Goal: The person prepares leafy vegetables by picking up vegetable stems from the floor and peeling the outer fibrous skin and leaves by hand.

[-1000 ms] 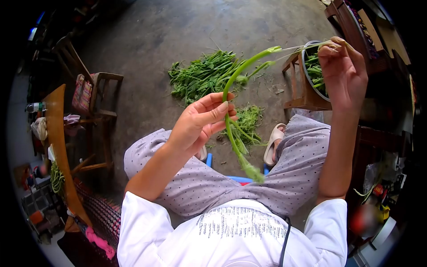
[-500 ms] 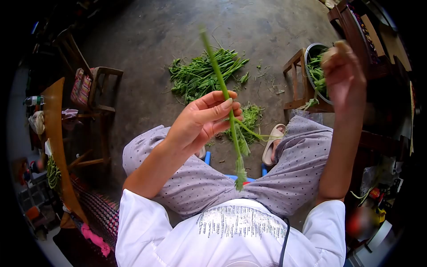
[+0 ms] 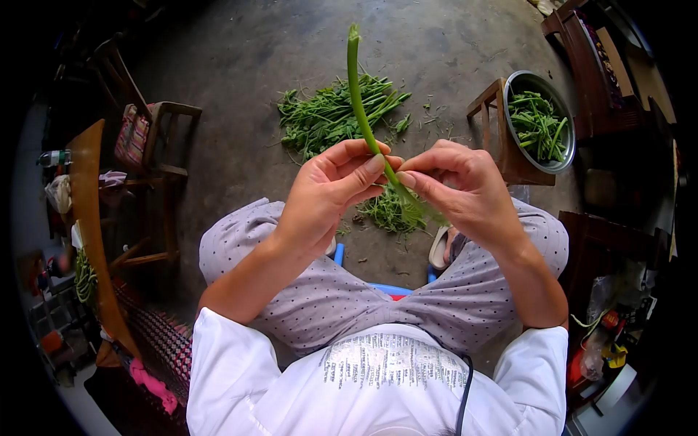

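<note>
A long green stem (image 3: 358, 98) stands nearly upright, its cut end at the top. My left hand (image 3: 338, 178) is closed round its lower part, thumb against fingers. Close beside it, my right hand (image 3: 462, 185) pinches the stem's lower, leafy end with thumb and forefinger. Beyond my hands a heap of leafy green stems (image 3: 327, 116) lies on the floor. Nearer, between my feet and partly hidden by my hands, is a smaller pile of green scraps (image 3: 392, 214).
At the right a metal basin (image 3: 569, 138) with green pieces rests on a wooden stool (image 3: 502, 156). A wooden chair (image 3: 156, 138) and a wooden table edge (image 3: 91, 211) are at the left. Scraps dot the concrete floor (image 3: 247, 65).
My right hand has come down and left from beside the basin to the stem's lower end. The stem, bent over earlier, now stands straighter in my left hand.
</note>
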The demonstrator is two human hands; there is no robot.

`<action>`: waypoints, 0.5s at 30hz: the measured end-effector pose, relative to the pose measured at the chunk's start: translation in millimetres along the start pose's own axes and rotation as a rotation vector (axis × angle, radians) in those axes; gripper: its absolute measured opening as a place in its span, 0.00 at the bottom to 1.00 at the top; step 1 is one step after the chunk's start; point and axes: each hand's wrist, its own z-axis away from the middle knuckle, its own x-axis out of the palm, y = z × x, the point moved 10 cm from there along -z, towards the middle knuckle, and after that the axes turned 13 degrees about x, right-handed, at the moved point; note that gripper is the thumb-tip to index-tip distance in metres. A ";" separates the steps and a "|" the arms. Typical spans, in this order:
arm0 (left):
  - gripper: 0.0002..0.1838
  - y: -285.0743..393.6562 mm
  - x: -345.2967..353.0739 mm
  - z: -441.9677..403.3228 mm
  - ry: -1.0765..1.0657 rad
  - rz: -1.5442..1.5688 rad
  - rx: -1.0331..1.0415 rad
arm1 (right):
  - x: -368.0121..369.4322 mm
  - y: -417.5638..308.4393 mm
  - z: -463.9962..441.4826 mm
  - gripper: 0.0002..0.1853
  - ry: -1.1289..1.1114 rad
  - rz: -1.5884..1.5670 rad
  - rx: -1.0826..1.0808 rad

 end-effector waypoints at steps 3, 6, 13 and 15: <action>0.10 2.0 3.0 -0.8 -0.022 0.020 0.045 | 2.0 -0.6 -0.3 0.07 0.000 0.009 0.005; 0.10 2.8 3.8 -1.7 -0.021 0.054 0.075 | 4.8 -6.1 2.3 0.07 -0.010 0.073 0.023; 0.10 -2.0 1.2 -2.8 0.009 0.052 0.062 | 4.4 -17.6 7.6 0.05 0.086 0.152 -0.111; 0.10 -1.7 1.5 -2.9 0.011 0.046 0.066 | 4.2 -21.4 8.8 0.05 0.129 0.218 -0.166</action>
